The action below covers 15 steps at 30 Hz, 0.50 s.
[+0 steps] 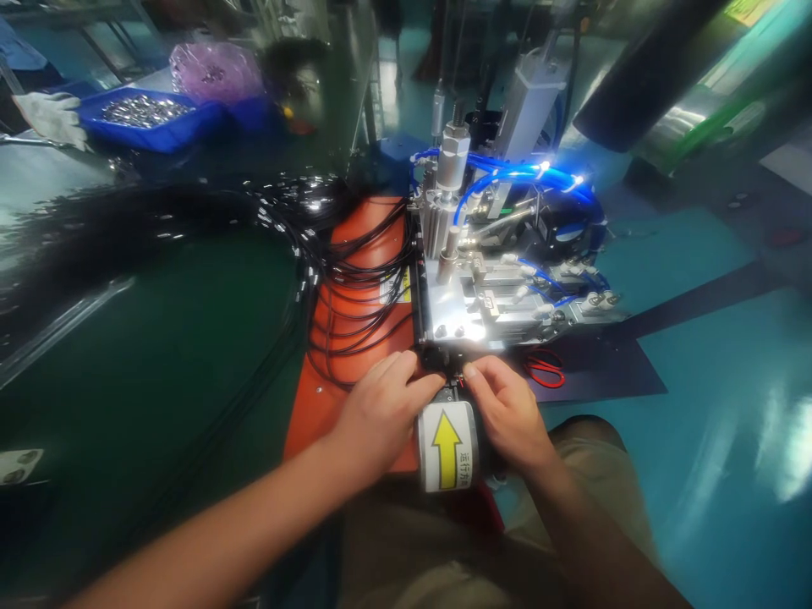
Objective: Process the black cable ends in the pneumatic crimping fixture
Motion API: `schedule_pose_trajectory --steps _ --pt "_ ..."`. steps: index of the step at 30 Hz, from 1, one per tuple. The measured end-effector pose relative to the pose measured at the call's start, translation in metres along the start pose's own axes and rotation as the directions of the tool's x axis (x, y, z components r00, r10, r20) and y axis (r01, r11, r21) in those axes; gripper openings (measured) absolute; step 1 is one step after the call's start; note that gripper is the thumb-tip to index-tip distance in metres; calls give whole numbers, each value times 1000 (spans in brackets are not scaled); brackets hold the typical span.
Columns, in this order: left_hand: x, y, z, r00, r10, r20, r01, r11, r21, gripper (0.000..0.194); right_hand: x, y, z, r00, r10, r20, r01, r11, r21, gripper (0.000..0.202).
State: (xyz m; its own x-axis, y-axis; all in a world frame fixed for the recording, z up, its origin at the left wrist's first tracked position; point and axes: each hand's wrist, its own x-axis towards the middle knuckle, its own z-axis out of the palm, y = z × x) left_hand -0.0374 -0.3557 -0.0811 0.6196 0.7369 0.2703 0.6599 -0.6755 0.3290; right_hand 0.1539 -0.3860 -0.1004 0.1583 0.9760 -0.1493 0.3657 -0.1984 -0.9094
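Observation:
My left hand (386, 406) is closed at the front end of a metal machine (457, 313), its thumb and fingers bent near a dark part; what it grips cannot be made out. My right hand (507, 410) pinches at the other side of the same spot, thumb against forefinger, over something too small to name. Between and below the hands sits a white label with a yellow arrow (447, 448). Black cables (355, 288) lie over the orange plate (304, 423) left of the machine.
Red-handled scissors (545, 370) lie right of the machine. Blue air tubes (520, 172) arch over it. At the back left are a blue tray (152, 135) of small metal parts, a white glove (54, 118) and a pink bag (212, 74). A dark cylinder (647, 68) hangs at upper right.

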Motion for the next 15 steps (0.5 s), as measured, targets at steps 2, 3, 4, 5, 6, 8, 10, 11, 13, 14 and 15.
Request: schedule_pose_trajectory --steps 2,3,4,5,6,8,10,11,13,14,15 --pt "0 0 1 1000 3 -11 -3 1000 -13 27 -1 -1 1 1000 -4 -8 4 1000 -4 31" --pt "-1 0 1 1000 3 -12 -3 1000 -17 28 -1 -1 1 1000 -5 -11 5 1000 -5 31" --pt "-1 0 1 1000 4 -11 -4 1000 -19 28 -1 -1 1 1000 -5 -13 5 1000 -7 31" --pt "-1 0 1 1000 5 -8 -5 1000 -17 28 -1 -2 2 1000 -6 -15 5 1000 -10 32" --pt "-2 1 1 1000 3 -4 -3 1000 -11 28 0 -2 3 1000 -6 -19 6 1000 -15 31" --pt "-3 2 0 1000 -3 1 3 1000 14 27 1 -1 4 1000 0 -23 0 1000 -22 31" --pt "-3 2 -1 1000 -9 11 8 999 41 28 2 0 5 1000 19 -23 -19 1000 -5 32" --pt "-3 3 -2 1000 -9 17 8 999 49 28 2 1 6 999 31 -20 -31 999 17 32" --pt "-3 3 -2 1000 -6 26 4 999 49 30 1 3 5 999 52 -8 -52 995 80 34" --pt "-3 2 -2 1000 -6 28 5 999 44 31 0 4 4 998 62 1 -62 992 112 35" --pt "-4 2 -1 1000 -7 27 6 999 38 31 -1 5 3 997 72 14 -73 988 138 36"
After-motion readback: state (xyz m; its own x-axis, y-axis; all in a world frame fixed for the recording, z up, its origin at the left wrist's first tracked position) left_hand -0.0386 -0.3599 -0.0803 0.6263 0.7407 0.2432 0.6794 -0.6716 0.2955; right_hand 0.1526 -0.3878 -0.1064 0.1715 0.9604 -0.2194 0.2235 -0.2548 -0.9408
